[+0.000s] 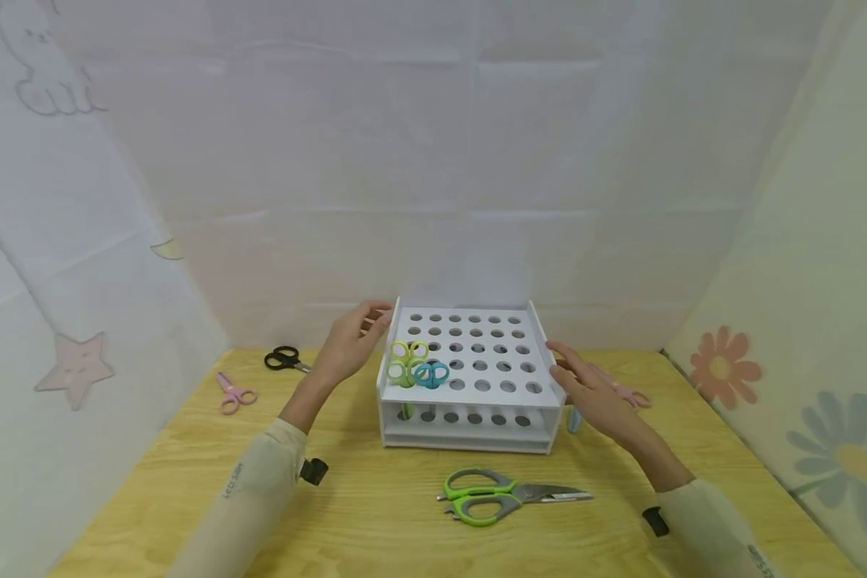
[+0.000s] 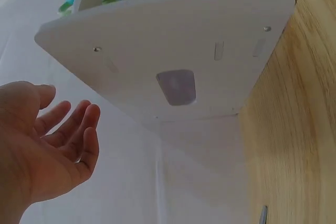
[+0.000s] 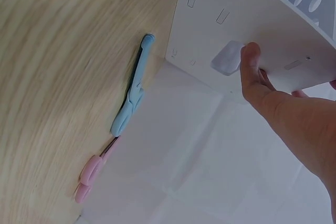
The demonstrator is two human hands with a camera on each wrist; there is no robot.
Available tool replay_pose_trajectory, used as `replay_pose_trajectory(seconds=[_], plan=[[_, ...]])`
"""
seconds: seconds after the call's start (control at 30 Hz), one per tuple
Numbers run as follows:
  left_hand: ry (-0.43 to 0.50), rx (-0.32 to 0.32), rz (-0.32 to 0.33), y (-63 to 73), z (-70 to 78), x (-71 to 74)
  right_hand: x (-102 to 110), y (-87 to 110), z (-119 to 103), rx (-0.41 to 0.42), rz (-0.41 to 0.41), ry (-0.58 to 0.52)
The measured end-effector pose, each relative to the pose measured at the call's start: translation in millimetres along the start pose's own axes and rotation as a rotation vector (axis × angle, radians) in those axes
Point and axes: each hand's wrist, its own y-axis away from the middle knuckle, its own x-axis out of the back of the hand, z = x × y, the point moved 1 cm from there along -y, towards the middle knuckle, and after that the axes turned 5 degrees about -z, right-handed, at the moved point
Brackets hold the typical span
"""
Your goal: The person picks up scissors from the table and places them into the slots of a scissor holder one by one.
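Note:
A white rack (image 1: 491,396) with rows of round holes stands on the table. Three pairs of small scissors stand handles-up in its left front holes: yellow-green scissors (image 1: 409,348), green scissors (image 1: 399,375) and teal scissors (image 1: 432,374). My left hand (image 1: 350,343) is beside the rack's left panel (image 2: 131,51); the left wrist view shows its fingers loosely bent, apart from the panel and holding nothing. On the other side, my right hand (image 1: 596,393) rests lightly against the right panel (image 3: 252,19), with the thumb near the cutout and fingers extended.
Large green-and-grey kitchen scissors (image 1: 502,494) lie in front of the rack. Left of it are black scissors (image 1: 283,359) and pink scissors (image 1: 233,393). To the right lie light blue scissors (image 3: 131,95) and other pink scissors (image 3: 90,171). White cloth walls (image 1: 433,144) surround the wooden table (image 1: 376,530).

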Motion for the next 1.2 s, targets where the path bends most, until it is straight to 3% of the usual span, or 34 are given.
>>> replay_pose_trajectory(seconds=[0.13,0.27,0.4,0.5,0.77,0.97,1.1,1.2], plan=[[0.007,0.085,0.062,9.5,-23.2,11.3,-11,-1.5,1,-0.007,-0.01,-0.042],[0.021,0.193,0.077,14.2,-61.0,16.9,-21,-1.7,6,-0.003,-0.003,-0.065],[-0.044,0.302,0.071,14.6,-98.2,22.7,-25,-0.5,7,0.003,0.011,-0.039],[-0.104,0.355,0.072,12.4,-115.6,28.1,-22,0.9,6,0.008,0.024,-0.031],[-0.298,0.435,0.06,2.5,-134.8,45.2,-10,5.7,6,0.003,0.047,-0.01],[-0.443,0.606,0.036,-0.5,-148.0,56.8,-5,5.3,6,0.007,0.051,-0.008],[-0.439,0.732,-0.009,-0.7,-153.3,60.7,-2,4.0,4,0.014,0.054,-0.007],[-0.405,0.793,-0.048,8.6,-154.9,64.7,-5,2.0,4,0.02,0.062,-0.001]])
